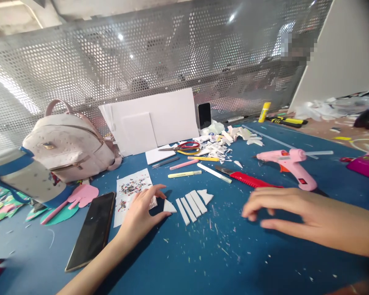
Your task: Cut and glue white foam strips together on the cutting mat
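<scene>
My left hand rests on the blue mat, its thumb and fingers pinched around a small white foam piece. Just to the right of it lie three white foam strips side by side and a white arrow-shaped piece. My right hand hovers low over the mat at the right, palm down, fingers stretched out and slightly blurred, holding nothing. A red utility knife lies just beyond its fingertips, and a pink glue gun stands behind that.
A black phone lies left of my left arm beside a speckled paper sheet. White foam boards, a pale backpack, scissors, pens, foam scraps and a glue stick crowd the back, before a perforated metal screen.
</scene>
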A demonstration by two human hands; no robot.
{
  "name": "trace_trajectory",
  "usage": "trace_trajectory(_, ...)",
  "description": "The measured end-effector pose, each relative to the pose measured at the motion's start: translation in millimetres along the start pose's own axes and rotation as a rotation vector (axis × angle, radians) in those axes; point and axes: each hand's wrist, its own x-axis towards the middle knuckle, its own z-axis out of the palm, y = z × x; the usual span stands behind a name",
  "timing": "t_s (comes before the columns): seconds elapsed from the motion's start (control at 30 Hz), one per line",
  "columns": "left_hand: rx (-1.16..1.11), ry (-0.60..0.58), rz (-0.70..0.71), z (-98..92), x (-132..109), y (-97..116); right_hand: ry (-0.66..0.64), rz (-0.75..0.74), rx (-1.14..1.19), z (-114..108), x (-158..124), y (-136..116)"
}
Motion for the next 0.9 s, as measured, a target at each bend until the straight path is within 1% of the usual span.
trace_trajectory(0.03,-0.003,-0.003,0.002,-0.3,0.1,-0.5,-0.105,0.009,0.042,1.9,18.3,-4.0)
trace_trajectory(0.07,-0.008,-0.005,0.003,-0.6,0.0,-0.7,-0.163,-0.018,0.081,4.2,35.8,-8.2)
trace_trajectory(0.13,-0.019,-0.005,0.007,-1.9,-0.9,-0.1,-0.176,-0.035,0.112,10.5,66.5,-17.0)
trace_trajectory(0.2,-0.03,0.004,0.018,-4.7,-2.2,1.9,-0.155,-0.061,0.123,18.5,90.2,-24.9)
trace_trajectory(0.3,-0.045,0.029,0.051,-11.2,-4.8,7.0,-0.143,-0.087,0.117,32.0,114.9,-32.7)
trace_trajectory(0.4,-0.06,0.059,0.085,-17.5,-8.4,13.4,-0.153,-0.098,0.152,43.7,131.2,-35.3)
trace_trajectory(0.47,-0.067,0.076,0.098,-20.4,-11.2,17.8,-0.184,-0.107,0.192,48.5,138.5,-35.0)
trace_trajectory(0.57,-0.068,0.088,0.108,-23.1,-15.4,23.4,-0.242,-0.097,0.278,49.6,142.9,-32.5)
trace_trajectory(0.7,-0.054,0.075,0.119,-23.5,-21.2,26.6,-0.282,-0.03,0.38,42.4,135.4,-27.3)
trace_trajectory(0.8,-0.034,0.058,0.141,-20.5,-25.4,27.3,-0.264,0.011,0.396,34.7,123.9,-23.5)
trace_trajectory(0.9,0.033,0.012,0.203,-16.1,-27.4,28.2,-0.221,0.037,0.354,28.2,114.2,-18.2)
